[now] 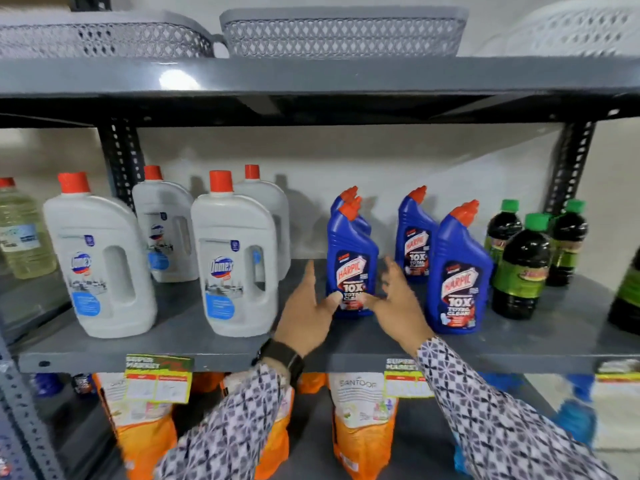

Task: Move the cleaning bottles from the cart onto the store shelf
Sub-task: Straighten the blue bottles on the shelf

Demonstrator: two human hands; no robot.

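Two hands, yours, reach in from patterned black-and-white sleeves at 6 o'clock. Left hand (309, 313), dark watch strap (284, 358) at the wrist, fingers spread wide, thumb touching the lower left of the front blue Harpic bottle with the angled red cap (350, 261). Right hand (398, 303) also spread, thumb touching the same bottle's lower right; neither hand is closed round it. That bottle stands upright on the grey metal shelf (180, 341), dead centre. At 3 o'clock of it, just beside, a second blue Harpic bottle (459, 271). At 9 o'clock, a white Domex jug with red cap (235, 261). Further back, 12 o'clock, another Harpic partly hidden behind the front one. Far right, dark green-capped bottles (523, 268). Cart out of frame.
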